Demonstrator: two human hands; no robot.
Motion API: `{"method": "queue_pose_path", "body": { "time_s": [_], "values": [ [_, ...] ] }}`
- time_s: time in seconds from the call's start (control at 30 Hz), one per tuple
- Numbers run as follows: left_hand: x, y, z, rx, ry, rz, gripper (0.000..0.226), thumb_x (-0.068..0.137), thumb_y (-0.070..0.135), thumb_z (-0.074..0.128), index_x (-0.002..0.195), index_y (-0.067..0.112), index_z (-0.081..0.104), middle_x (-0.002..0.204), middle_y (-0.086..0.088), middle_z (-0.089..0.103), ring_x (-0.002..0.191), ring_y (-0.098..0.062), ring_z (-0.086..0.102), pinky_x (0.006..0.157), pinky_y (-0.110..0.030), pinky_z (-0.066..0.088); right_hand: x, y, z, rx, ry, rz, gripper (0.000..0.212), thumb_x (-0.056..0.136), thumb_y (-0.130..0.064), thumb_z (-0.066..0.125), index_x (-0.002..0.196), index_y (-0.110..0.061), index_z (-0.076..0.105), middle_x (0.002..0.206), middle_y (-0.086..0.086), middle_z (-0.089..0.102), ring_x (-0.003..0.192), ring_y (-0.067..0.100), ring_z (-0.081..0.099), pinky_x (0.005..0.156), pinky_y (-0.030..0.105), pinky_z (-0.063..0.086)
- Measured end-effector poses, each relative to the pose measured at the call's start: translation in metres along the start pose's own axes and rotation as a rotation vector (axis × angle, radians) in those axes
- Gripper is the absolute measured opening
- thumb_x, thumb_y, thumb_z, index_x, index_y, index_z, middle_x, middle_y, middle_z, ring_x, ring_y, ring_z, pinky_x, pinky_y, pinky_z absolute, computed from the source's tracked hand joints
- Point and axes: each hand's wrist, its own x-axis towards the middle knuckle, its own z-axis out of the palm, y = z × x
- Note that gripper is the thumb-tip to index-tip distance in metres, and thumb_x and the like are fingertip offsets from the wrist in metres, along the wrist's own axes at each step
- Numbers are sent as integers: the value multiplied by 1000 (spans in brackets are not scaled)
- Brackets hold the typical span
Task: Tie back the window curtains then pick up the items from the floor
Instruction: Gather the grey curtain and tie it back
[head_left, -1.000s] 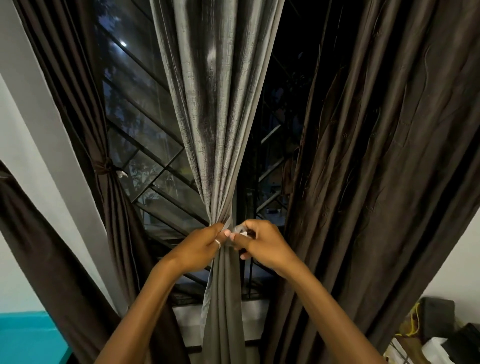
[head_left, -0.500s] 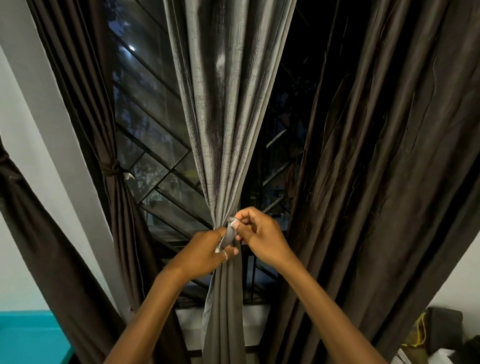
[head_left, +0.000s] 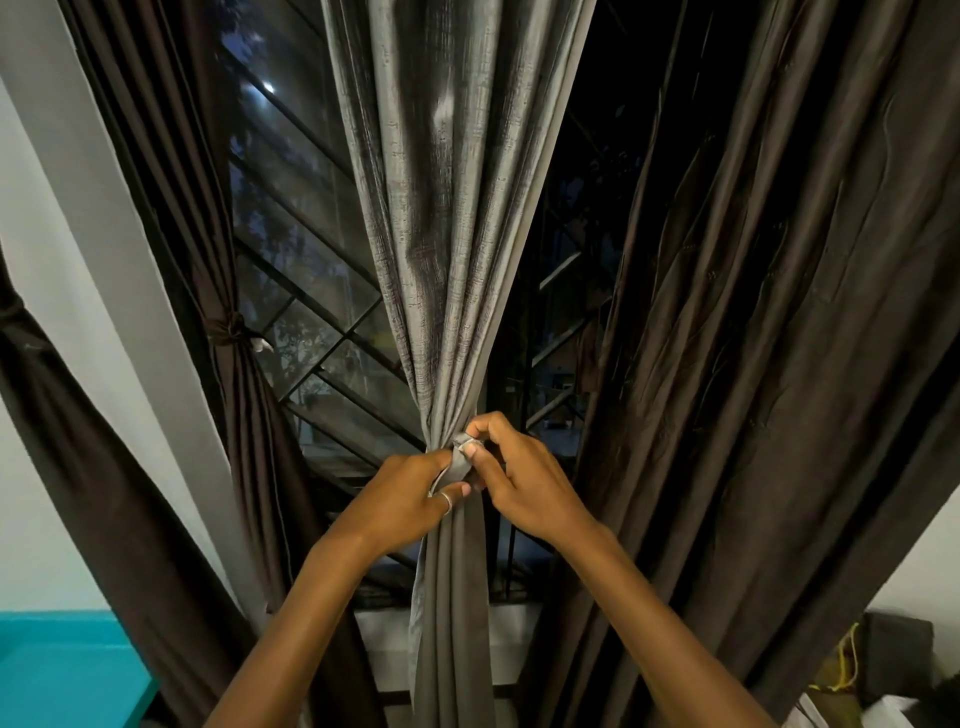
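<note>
At the far left of my feed, a teal ledge (head_left: 62, 670) is showing low in the corner, with a drape (head_left: 104, 493) slanting across the white wall (head_left: 93, 291) above it. Next along, a brown curtain (head_left: 244, 415) is hanging gathered, a knot (head_left: 228, 330) cinching it at mid-height beside the grille (head_left: 322, 322) of the window.

In the middle, the grey curtain (head_left: 457, 208) is hanging in front of the dark glass, fanning wide at the top and narrowing to a tight bunch where I am seeing both hands meet. The left hand (head_left: 410, 499) is gripping that bunch from the left, fingers curled round the folds, a ring (head_left: 445, 501) showing on it. The tie (head_left: 460, 462), a short grey strip, is sitting at the bunch between the two hands. The right hand (head_left: 524, 483) is pinching the tie's upper end between thumb and forefinger. I cannot tell whether the tie is going fully round the curtain.

To the right, a loose curtain (head_left: 753, 364) is hanging in broad brown folds. In the bottom right corner a yellow cord (head_left: 847, 665) and a dark box (head_left: 898, 649) are lying in dim light.
</note>
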Motion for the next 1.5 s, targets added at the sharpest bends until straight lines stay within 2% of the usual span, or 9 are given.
{"method": "queue_pose_path", "body": {
  "time_s": [0.3,0.5,0.63,0.73,1.03,1.17,1.27,1.37,1.5],
  "values": [
    [-8,19,16,187,258,-64,38,99,37,54,124,24,28,87,4,65,66,-12,64,52,-27,49,4,-4,-2,-136,35,4,7,107,-35,43,109,-28,43,82,-8,62,65,7,59,51,28,44],
    [-14,15,22,545,404,166,32,96,34,63,117,15,49,76,1,65,56,-13,63,42,-29,51,10,0,-2,-62,-7,83,15,102,-42,51,112,-31,50,94,-8,70,82,9,68,68,45,58],
    [-12,12,24,727,372,220,30,100,34,57,120,12,55,80,-2,65,63,-14,65,43,-29,52,16,0,-7,-15,-27,119,9,101,-30,58,106,-27,51,81,-7,67,70,6,65,66,45,57],
    [-12,16,22,808,318,218,35,91,23,73,121,9,59,77,-4,62,61,-16,64,42,-28,51,19,-3,-10,15,-47,154,14,102,-26,59,107,-26,46,77,0,68,58,8,64,60,42,57],
    [-13,44,18,885,272,183,24,68,1,81,87,9,67,66,-8,60,50,-17,58,36,-27,46,16,-5,-11,145,-13,199,15,107,-34,47,110,-20,46,69,3,71,60,11,71,62,40,61],
    [-15,45,17,880,273,167,26,68,0,82,87,8,66,64,-8,58,47,-17,56,34,-26,42,13,-5,-11,138,-11,183,10,107,-30,48,109,-21,44,68,-5,65,63,8,67,61,31,57],
    [-15,41,15,833,283,131,31,69,1,84,91,8,63,64,-9,58,46,-18,56,34,-27,42,6,0,-10,137,-21,132,11,103,-21,52,105,-23,42,70,1,61,58,11,56,60,40,51],
    [-14,38,14,792,264,77,32,70,4,85,90,9,60,65,-8,59,47,-19,59,34,-28,45,-3,6,-6,168,-66,56,16,97,-10,57,108,-20,52,87,7,66,74,21,64,69,47,55],
    [-13,34,13,718,243,54,31,76,9,83,96,9,59,68,-6,62,50,-17,61,37,-27,48,-9,10,2,83,-60,-54,36,91,-3,62,125,-16,64,114,-2,63,102,7,64,86,22,54]
  ]
}}
